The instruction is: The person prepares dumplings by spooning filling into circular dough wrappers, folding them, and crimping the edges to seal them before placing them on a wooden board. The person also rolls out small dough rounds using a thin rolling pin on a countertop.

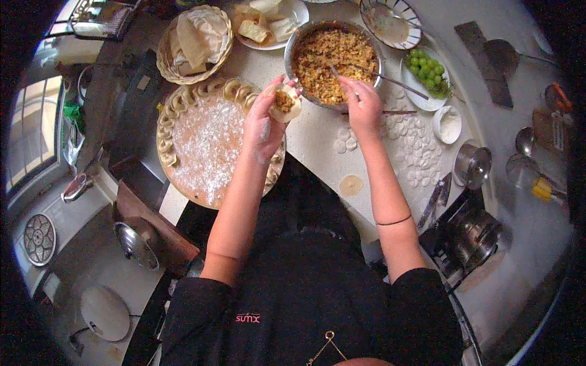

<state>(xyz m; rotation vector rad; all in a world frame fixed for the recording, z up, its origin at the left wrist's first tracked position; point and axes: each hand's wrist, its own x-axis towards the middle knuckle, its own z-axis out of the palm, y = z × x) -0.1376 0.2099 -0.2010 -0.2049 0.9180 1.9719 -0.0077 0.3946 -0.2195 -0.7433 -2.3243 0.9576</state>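
On the palm of my left hand (265, 116) lies a round dough wrapper (292, 111) with a small heap of filling (284, 101) on it. My right hand (364, 103) grips a metal utensil (333, 69), whose lower end reaches into the chopped filling in a steel bowl (289, 61). Below my left hand, a round floured board (208, 142) carries folded dumplings (167, 145) along its rim. Many small floured dough pieces (412, 137) lie to the right of my right forearm. One flat wrapper (351, 185) rests on the table between my forearms.
A wicker basket with cloth (161, 61) and a plate of food (300, 11) stand at the back. A dark stick (398, 83) leans over the bowl's rim. Right of it are a patterned bowl (414, 39), a plate of green grapes (428, 104), a flour bowl (447, 124) and a metal pot (471, 164).
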